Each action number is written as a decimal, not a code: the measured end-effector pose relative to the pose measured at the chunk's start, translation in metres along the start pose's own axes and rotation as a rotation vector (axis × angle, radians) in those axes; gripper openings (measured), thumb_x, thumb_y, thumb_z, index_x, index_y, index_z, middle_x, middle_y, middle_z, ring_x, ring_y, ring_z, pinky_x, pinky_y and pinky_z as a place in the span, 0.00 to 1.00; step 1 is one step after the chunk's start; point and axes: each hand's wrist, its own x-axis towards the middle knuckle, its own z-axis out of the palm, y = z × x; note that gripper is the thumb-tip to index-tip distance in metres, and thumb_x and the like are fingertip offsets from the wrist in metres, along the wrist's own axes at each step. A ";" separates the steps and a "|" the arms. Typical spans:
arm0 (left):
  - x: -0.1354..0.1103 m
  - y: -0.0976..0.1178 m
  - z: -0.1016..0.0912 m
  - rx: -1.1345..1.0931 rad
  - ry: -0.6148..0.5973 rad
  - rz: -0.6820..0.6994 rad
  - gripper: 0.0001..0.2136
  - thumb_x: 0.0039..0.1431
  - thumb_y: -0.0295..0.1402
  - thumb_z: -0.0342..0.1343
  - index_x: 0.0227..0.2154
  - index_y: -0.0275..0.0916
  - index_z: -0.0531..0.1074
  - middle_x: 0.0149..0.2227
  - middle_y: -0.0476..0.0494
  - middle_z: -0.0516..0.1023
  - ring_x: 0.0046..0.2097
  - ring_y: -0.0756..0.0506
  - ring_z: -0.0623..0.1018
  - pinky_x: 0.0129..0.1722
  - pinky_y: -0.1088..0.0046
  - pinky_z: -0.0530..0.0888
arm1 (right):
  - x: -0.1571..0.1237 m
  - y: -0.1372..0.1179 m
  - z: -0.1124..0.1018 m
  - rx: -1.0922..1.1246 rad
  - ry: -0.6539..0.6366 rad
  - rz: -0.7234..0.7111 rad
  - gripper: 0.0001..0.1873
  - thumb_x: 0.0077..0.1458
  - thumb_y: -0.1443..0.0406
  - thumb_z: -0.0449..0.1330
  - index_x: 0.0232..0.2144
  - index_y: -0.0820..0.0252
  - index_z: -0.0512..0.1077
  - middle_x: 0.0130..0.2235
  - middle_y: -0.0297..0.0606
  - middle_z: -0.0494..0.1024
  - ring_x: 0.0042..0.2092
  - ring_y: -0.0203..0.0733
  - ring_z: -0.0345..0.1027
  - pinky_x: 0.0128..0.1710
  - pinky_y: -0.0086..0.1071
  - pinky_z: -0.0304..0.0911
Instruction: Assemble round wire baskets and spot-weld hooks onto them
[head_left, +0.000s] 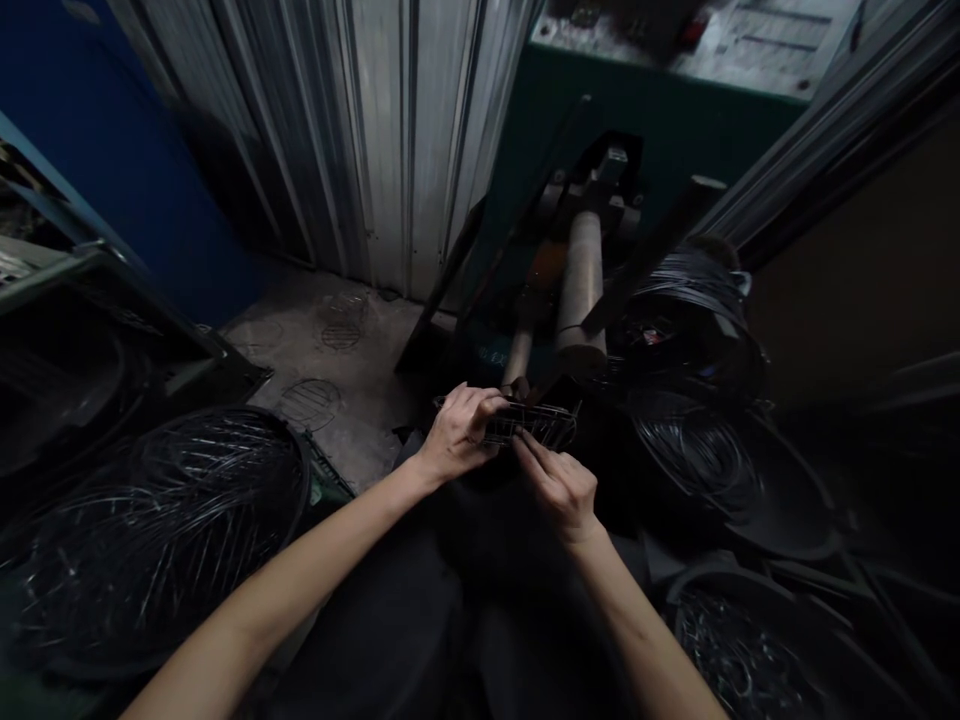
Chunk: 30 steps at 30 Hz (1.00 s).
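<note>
A small dark wire basket (541, 422), or a similar caged wire frame, is held up in front of my body, just below the machine's thick metal cylinder (581, 290). My left hand (463, 430) grips its left end, fingers over the top and thumb below. From the lower right, my right hand (561, 485) reaches to the near side of the wires, with the fingers drawn together at the lower rim. Whether a small separate wire sits between those right fingertips is too dark to see.
A green machine (660, 110) stands ahead. Left is a tub of cut wires (172, 530). On the right are a basin with coiled wire (697, 455) and a tub of small wire rings (742, 650). Round wire grids (310, 402) lie on the floor.
</note>
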 end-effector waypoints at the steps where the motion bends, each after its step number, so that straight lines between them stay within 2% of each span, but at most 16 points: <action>1: 0.000 0.000 0.000 -0.006 0.003 -0.001 0.22 0.49 0.33 0.56 0.48 0.41 0.59 0.48 0.39 0.71 0.49 0.42 0.72 0.55 0.52 0.62 | -0.001 -0.003 0.000 0.060 -0.002 0.058 0.18 0.58 0.74 0.54 0.50 0.59 0.70 0.46 0.43 0.77 0.38 0.38 0.75 0.34 0.29 0.66; 4: -0.001 0.002 -0.001 -0.012 0.006 0.032 0.22 0.50 0.32 0.56 0.48 0.41 0.58 0.48 0.38 0.71 0.49 0.41 0.73 0.55 0.51 0.62 | -0.001 -0.013 0.001 0.277 -0.008 0.264 0.13 0.57 0.70 0.56 0.44 0.56 0.74 0.45 0.41 0.78 0.43 0.40 0.74 0.41 0.31 0.69; 7: -0.002 0.003 0.000 -0.005 0.025 0.062 0.22 0.50 0.32 0.56 0.48 0.41 0.57 0.48 0.39 0.71 0.49 0.41 0.73 0.55 0.51 0.63 | 0.004 -0.024 -0.002 0.464 0.029 0.552 0.09 0.57 0.66 0.57 0.40 0.54 0.74 0.39 0.38 0.80 0.39 0.41 0.75 0.40 0.33 0.71; 10: -0.002 0.005 0.002 -0.015 0.044 0.050 0.22 0.49 0.32 0.57 0.47 0.41 0.58 0.47 0.39 0.71 0.48 0.41 0.73 0.54 0.52 0.64 | 0.013 -0.032 -0.008 0.627 0.042 0.877 0.13 0.55 0.62 0.59 0.45 0.54 0.72 0.40 0.36 0.79 0.40 0.42 0.74 0.41 0.35 0.70; 13: -0.002 0.007 0.002 -0.020 0.025 0.030 0.23 0.48 0.31 0.58 0.48 0.40 0.58 0.48 0.39 0.72 0.49 0.41 0.73 0.54 0.52 0.63 | 0.022 -0.036 -0.015 0.759 -0.042 1.066 0.12 0.54 0.59 0.59 0.39 0.57 0.75 0.40 0.37 0.79 0.41 0.44 0.73 0.42 0.36 0.67; 15: -0.002 0.008 0.002 -0.021 0.008 0.019 0.23 0.48 0.32 0.57 0.48 0.40 0.59 0.48 0.38 0.72 0.49 0.41 0.72 0.54 0.52 0.63 | 0.025 -0.036 -0.020 0.805 -0.070 1.146 0.10 0.52 0.59 0.60 0.33 0.58 0.76 0.35 0.37 0.79 0.39 0.43 0.72 0.39 0.34 0.66; 19: -0.002 0.010 0.001 -0.033 -0.011 0.004 0.23 0.47 0.29 0.57 0.48 0.39 0.59 0.48 0.38 0.71 0.50 0.40 0.72 0.55 0.52 0.62 | 0.024 -0.035 -0.025 0.803 -0.026 1.242 0.10 0.50 0.58 0.62 0.29 0.59 0.75 0.31 0.35 0.78 0.35 0.41 0.70 0.35 0.32 0.64; 26: -0.004 0.011 0.002 -0.054 -0.017 -0.006 0.23 0.47 0.28 0.56 0.48 0.41 0.58 0.48 0.40 0.71 0.50 0.41 0.72 0.55 0.51 0.62 | 0.023 -0.038 -0.025 0.877 0.024 1.306 0.11 0.47 0.57 0.64 0.27 0.60 0.75 0.28 0.36 0.77 0.32 0.41 0.69 0.32 0.32 0.63; 30: -0.006 0.011 0.004 -0.068 0.021 0.024 0.23 0.49 0.30 0.56 0.48 0.41 0.57 0.48 0.39 0.72 0.50 0.41 0.73 0.55 0.50 0.62 | 0.022 -0.040 -0.022 0.865 0.035 1.302 0.12 0.47 0.57 0.64 0.27 0.60 0.75 0.29 0.36 0.78 0.34 0.41 0.70 0.35 0.33 0.63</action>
